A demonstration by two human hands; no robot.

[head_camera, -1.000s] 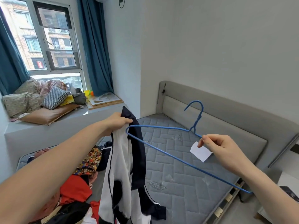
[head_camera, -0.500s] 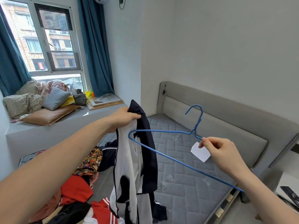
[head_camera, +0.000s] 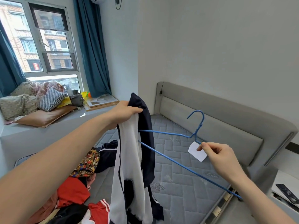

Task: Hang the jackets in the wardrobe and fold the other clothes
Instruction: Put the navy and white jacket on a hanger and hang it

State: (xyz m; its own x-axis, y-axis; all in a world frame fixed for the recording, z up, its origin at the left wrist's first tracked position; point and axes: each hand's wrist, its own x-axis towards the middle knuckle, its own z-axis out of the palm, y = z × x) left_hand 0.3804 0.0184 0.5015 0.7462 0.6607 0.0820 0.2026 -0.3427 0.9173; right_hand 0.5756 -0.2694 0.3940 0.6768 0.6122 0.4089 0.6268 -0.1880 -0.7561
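Observation:
My left hand (head_camera: 125, 113) grips the top edge of a navy and white jacket (head_camera: 134, 159), which hangs down over the bed. My right hand (head_camera: 218, 156) pinches a blue wire hanger (head_camera: 169, 135) just below its hook, where a white paper tag (head_camera: 196, 151) is attached. The hanger's left end is tucked inside the jacket, hidden by the dark fabric. Its right end reaches past the mattress edge at the lower right.
A pile of clothes (head_camera: 77, 188) in red, black and patterned fabric lies on the grey mattress (head_camera: 181, 172) at lower left. A padded headboard (head_camera: 218, 120) runs behind. Cushions (head_camera: 48, 101) crowd the window ledge. A white bedside table (head_camera: 286, 183) with a phone stands at right.
The hanger's left end has slid into the jacket, where before it was beside the fabric. My left hand has lifted the jacket higher and moved it right.

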